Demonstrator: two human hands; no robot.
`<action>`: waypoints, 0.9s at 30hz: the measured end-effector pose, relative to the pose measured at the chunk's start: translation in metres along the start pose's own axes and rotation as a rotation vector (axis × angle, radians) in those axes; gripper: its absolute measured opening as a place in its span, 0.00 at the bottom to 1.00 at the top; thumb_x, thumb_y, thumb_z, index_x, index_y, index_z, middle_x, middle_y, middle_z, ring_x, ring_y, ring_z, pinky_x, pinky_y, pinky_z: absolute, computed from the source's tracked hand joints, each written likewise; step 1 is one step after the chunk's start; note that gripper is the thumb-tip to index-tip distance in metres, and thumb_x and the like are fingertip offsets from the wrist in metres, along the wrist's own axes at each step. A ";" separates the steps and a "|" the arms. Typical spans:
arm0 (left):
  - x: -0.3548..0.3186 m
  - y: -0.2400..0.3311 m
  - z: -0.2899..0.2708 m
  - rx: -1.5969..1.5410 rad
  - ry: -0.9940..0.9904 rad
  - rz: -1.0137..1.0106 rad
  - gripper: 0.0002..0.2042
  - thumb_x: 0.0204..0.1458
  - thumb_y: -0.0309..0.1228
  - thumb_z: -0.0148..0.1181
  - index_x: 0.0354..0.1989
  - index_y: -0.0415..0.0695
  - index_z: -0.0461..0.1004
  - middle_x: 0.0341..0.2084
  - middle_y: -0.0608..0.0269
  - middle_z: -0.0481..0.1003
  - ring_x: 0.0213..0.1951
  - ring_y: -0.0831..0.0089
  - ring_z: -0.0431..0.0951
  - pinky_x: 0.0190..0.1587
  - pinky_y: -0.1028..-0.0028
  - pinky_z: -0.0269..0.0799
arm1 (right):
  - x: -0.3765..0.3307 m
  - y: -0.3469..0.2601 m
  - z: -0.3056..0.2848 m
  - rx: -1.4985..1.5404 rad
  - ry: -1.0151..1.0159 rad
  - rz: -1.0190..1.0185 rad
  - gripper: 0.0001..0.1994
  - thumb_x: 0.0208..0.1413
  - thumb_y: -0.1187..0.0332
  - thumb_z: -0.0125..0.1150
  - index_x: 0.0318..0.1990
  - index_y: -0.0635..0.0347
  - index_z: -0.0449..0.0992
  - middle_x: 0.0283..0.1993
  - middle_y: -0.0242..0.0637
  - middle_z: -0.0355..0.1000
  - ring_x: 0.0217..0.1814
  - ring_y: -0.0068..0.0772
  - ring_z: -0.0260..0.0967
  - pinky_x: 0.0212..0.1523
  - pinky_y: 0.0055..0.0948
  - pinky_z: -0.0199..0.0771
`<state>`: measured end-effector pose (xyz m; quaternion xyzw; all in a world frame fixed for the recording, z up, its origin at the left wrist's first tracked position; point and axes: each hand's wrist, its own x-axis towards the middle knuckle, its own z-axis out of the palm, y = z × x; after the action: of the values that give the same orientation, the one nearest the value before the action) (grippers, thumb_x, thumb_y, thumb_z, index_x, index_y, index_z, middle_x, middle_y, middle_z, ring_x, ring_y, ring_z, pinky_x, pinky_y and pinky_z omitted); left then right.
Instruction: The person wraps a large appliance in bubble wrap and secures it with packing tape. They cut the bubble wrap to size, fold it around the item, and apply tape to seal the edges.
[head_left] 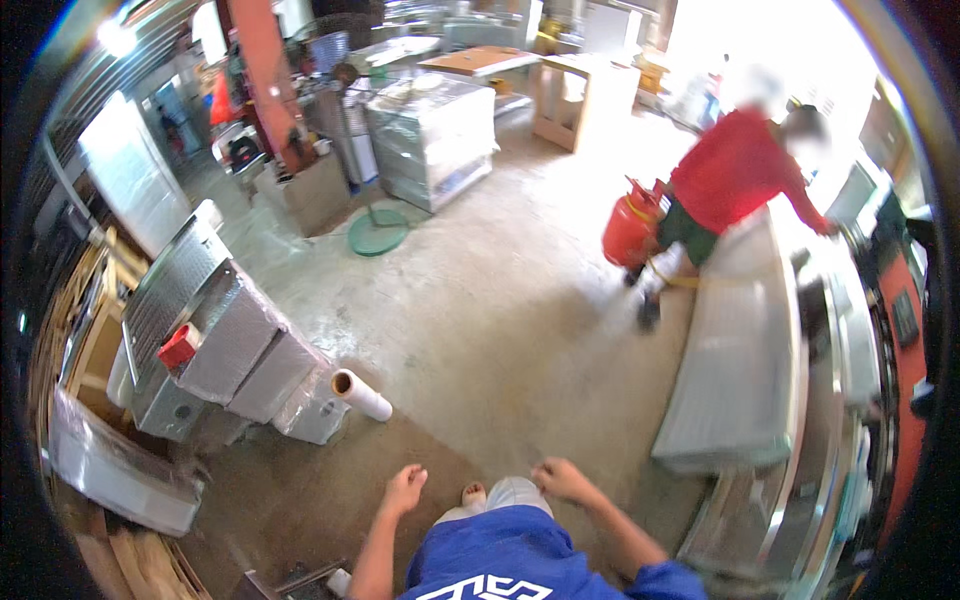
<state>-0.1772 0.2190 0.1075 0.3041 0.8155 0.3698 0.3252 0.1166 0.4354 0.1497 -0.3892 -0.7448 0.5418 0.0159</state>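
Two hands, wide floor right of roll

- Beneath you and out toward twelve o'clock, a grey-brown floor catches patches of glare.
- At your one o'clock, a bright opening is washed out white.
- Around eleven, you have a reddish pillar; farther left, a lit lamp hangs by the ribbed ceiling.
- Near twelve, a brown-topped table adjoins a wooden frame.
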 end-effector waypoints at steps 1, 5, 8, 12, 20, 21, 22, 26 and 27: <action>0.039 0.035 -0.021 0.037 -0.036 0.055 0.23 0.59 0.45 0.57 0.55 0.39 0.73 0.45 0.47 0.79 0.48 0.57 0.79 0.51 0.64 0.73 | 0.020 0.010 0.007 0.022 -0.026 0.029 0.17 0.59 0.59 0.57 0.36 0.68 0.76 0.29 0.44 0.77 0.29 0.35 0.75 0.34 0.36 0.75; 0.190 0.100 -0.001 0.106 -0.152 0.169 0.24 0.60 0.45 0.56 0.57 0.40 0.71 0.47 0.47 0.78 0.50 0.58 0.78 0.54 0.64 0.72 | 0.067 0.048 -0.031 0.545 0.084 0.378 0.14 0.63 0.62 0.55 0.39 0.67 0.75 0.27 0.40 0.74 0.24 0.33 0.73 0.26 0.29 0.73; 0.284 0.102 0.001 0.130 -0.185 0.177 0.25 0.60 0.46 0.57 0.58 0.39 0.70 0.48 0.46 0.77 0.50 0.57 0.78 0.53 0.64 0.73 | 0.155 0.058 -0.046 0.606 0.225 0.523 0.14 0.63 0.64 0.55 0.40 0.71 0.74 0.27 0.44 0.75 0.23 0.32 0.75 0.22 0.27 0.72; 0.391 0.076 0.006 0.102 -0.140 -0.054 0.26 0.59 0.48 0.56 0.57 0.39 0.71 0.46 0.47 0.78 0.49 0.56 0.78 0.52 0.63 0.72 | 0.306 0.001 -0.113 0.549 0.170 0.440 0.11 0.62 0.66 0.53 0.36 0.68 0.74 0.25 0.41 0.74 0.22 0.33 0.73 0.21 0.31 0.71; 0.577 0.131 0.011 -0.122 -0.114 -0.294 0.24 0.57 0.46 0.60 0.53 0.39 0.74 0.43 0.51 0.80 0.46 0.63 0.79 0.50 0.67 0.73 | 0.593 -0.131 -0.336 0.316 0.349 0.016 0.14 0.61 0.62 0.57 0.38 0.68 0.76 0.24 0.40 0.75 0.27 0.28 0.74 0.30 0.29 0.73; 0.602 0.132 0.013 -0.202 -0.069 -0.378 0.23 0.56 0.46 0.61 0.52 0.39 0.75 0.42 0.52 0.80 0.45 0.65 0.79 0.49 0.68 0.73 | 0.623 -0.139 -0.352 0.302 0.341 0.050 0.15 0.61 0.62 0.57 0.40 0.68 0.76 0.26 0.40 0.75 0.28 0.28 0.74 0.31 0.29 0.73; 0.632 0.120 0.017 -0.113 -0.053 -0.391 0.22 0.56 0.45 0.61 0.51 0.39 0.76 0.42 0.53 0.80 0.44 0.66 0.80 0.48 0.68 0.73 | 0.656 -0.142 -0.374 0.281 0.326 0.066 0.15 0.61 0.61 0.57 0.41 0.68 0.76 0.27 0.40 0.76 0.29 0.28 0.74 0.33 0.28 0.73; 0.775 0.148 0.054 -0.071 -0.081 -0.407 0.21 0.56 0.44 0.61 0.48 0.39 0.78 0.40 0.52 0.81 0.41 0.63 0.81 0.46 0.67 0.75 | 0.771 -0.076 -0.425 0.192 0.262 0.162 0.16 0.61 0.60 0.56 0.43 0.68 0.76 0.28 0.40 0.76 0.27 0.28 0.74 0.30 0.29 0.73; 0.822 0.169 0.059 0.001 -0.091 -0.327 0.21 0.56 0.45 0.61 0.48 0.39 0.77 0.40 0.51 0.81 0.42 0.62 0.81 0.46 0.67 0.75 | 0.790 -0.043 -0.428 0.277 0.265 0.226 0.16 0.62 0.60 0.55 0.45 0.67 0.76 0.26 0.39 0.75 0.26 0.28 0.73 0.27 0.29 0.72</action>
<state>-0.5855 0.9399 -0.0385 0.1836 0.8387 0.2976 0.4174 -0.2671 1.2422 0.0467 -0.5321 -0.6062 0.5815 0.1061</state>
